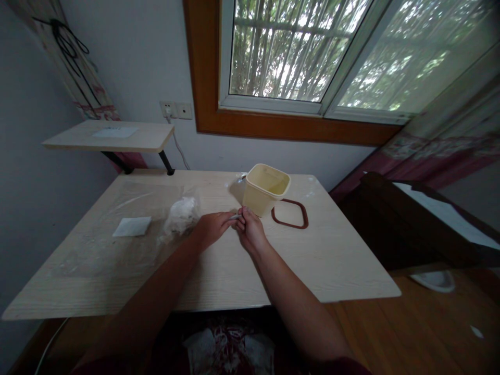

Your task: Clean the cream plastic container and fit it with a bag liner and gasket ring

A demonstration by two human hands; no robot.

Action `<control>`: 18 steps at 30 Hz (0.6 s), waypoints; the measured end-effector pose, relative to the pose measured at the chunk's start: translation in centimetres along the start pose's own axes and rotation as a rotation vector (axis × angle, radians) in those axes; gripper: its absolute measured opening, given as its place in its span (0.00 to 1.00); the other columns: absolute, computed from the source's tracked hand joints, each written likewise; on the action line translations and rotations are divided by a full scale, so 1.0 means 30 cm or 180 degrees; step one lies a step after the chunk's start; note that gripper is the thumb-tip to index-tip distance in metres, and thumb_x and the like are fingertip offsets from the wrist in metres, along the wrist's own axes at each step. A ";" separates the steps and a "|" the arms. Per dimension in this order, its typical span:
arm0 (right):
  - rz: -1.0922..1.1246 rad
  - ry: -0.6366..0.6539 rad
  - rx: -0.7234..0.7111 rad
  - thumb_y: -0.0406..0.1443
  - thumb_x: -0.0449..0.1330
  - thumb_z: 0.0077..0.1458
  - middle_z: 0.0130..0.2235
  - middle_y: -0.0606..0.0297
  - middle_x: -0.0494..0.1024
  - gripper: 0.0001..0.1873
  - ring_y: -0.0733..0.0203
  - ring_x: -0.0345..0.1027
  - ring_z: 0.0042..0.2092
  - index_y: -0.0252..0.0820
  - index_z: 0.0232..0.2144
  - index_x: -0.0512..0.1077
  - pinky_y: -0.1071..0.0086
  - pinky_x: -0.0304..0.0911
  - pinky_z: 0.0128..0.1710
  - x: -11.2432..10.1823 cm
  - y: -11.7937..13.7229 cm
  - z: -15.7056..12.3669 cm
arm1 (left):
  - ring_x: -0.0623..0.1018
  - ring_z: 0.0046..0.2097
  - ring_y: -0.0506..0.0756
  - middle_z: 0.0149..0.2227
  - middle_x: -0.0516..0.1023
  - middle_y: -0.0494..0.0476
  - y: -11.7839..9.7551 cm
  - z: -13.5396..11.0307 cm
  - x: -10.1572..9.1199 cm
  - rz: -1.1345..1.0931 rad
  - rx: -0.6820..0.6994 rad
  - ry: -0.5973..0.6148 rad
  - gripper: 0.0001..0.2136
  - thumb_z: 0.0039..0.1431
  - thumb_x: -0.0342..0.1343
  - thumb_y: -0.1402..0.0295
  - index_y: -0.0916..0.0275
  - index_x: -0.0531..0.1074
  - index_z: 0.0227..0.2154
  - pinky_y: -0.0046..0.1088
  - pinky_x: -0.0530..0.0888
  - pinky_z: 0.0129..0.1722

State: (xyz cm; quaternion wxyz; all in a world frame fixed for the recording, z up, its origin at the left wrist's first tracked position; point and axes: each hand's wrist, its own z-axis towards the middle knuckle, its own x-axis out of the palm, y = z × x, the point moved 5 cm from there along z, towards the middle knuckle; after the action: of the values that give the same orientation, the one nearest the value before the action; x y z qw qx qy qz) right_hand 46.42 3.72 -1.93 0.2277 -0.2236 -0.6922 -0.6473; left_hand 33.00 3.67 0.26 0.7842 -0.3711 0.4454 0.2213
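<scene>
My left hand (214, 227) and my right hand (251, 228) meet over the middle of the table, fingers closed around a small, thin greyish piece (235, 216). Most of that piece is covered by the fingers, so its kind cannot be made out. Just behind my right hand stands a cream plastic container (258, 200), open at the top. A reddish-brown square ring (307, 213) lies flat beside it on the right. To the left of my left hand is a crumpled white bundle (183, 214), resting on a clear plastic sheet (97, 255).
A white square (132, 226) lies on the plastic sheet. Crumpled clear wrap (239, 179) sits behind the container. At the back left, a raised shelf (78, 136) stands over the light wooden table (344, 260). Dark furniture (414, 229) is at the right.
</scene>
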 end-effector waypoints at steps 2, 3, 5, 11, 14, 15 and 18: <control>-0.0024 0.0039 -0.0055 0.50 0.69 0.51 0.20 0.77 0.56 0.20 0.71 0.44 0.20 0.43 0.28 0.69 0.74 0.45 0.19 0.004 0.009 -0.004 | 0.82 0.50 0.56 0.52 0.82 0.54 -0.001 -0.001 -0.008 -0.0117 0.0003 0.0000 0.18 0.71 0.49 0.59 0.53 0.72 0.59 0.30 0.76 0.48; -0.0045 0.0035 -0.0072 0.50 0.70 0.51 0.20 0.77 0.57 0.20 0.71 0.45 0.20 0.43 0.29 0.69 0.73 0.46 0.19 0.004 0.012 -0.006 | 0.82 0.50 0.56 0.53 0.82 0.54 0.000 -0.002 -0.010 -0.0143 0.0014 -0.0013 0.18 0.71 0.49 0.58 0.52 0.71 0.60 0.30 0.76 0.49; -0.0055 0.0000 -0.0088 0.50 0.70 0.51 0.20 0.77 0.59 0.20 0.71 0.47 0.20 0.42 0.29 0.70 0.73 0.47 0.19 0.002 0.016 -0.007 | 0.82 0.50 0.56 0.53 0.82 0.54 0.005 -0.004 -0.010 -0.0126 0.0018 -0.0080 0.18 0.71 0.49 0.59 0.52 0.72 0.59 0.30 0.76 0.49; 0.0211 -0.0051 0.0126 0.45 0.73 0.49 0.22 0.74 0.68 0.17 0.71 0.56 0.22 0.41 0.34 0.76 0.77 0.54 0.19 -0.006 0.005 0.001 | 0.83 0.44 0.56 0.46 0.84 0.58 0.036 -0.009 -0.008 -0.0121 -0.0186 -0.0345 0.17 0.72 0.46 0.61 0.57 0.78 0.52 0.31 0.76 0.45; 0.0483 0.0069 0.0172 0.42 0.74 0.48 0.27 0.70 0.75 0.17 0.70 0.64 0.26 0.40 0.39 0.78 0.77 0.63 0.24 0.005 0.008 0.002 | 0.83 0.42 0.56 0.43 0.85 0.58 0.043 -0.012 -0.020 -0.0412 -0.0379 -0.0447 0.17 0.71 0.47 0.61 0.59 0.79 0.48 0.30 0.76 0.43; 0.0555 0.0115 0.0160 0.41 0.74 0.48 0.29 0.68 0.77 0.18 0.69 0.66 0.28 0.40 0.40 0.78 0.77 0.65 0.26 0.009 0.012 0.001 | 0.83 0.42 0.56 0.42 0.85 0.57 0.043 -0.012 -0.025 -0.0537 -0.0448 -0.0484 0.16 0.71 0.47 0.61 0.60 0.79 0.47 0.29 0.75 0.42; 0.0599 0.0141 0.0145 0.37 0.73 0.48 0.33 0.67 0.80 0.18 0.68 0.68 0.30 0.42 0.41 0.77 0.76 0.66 0.29 0.015 0.022 -0.004 | 0.82 0.40 0.55 0.41 0.84 0.56 0.042 -0.012 -0.041 -0.0924 -0.0629 -0.0652 0.16 0.71 0.48 0.61 0.60 0.79 0.46 0.28 0.74 0.42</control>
State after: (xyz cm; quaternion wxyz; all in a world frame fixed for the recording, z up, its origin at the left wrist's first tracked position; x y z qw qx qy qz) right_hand 46.46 3.66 -1.11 0.3078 -0.2681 -0.6774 -0.6120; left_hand 31.34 4.16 0.70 0.8088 -0.4821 0.2812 0.1853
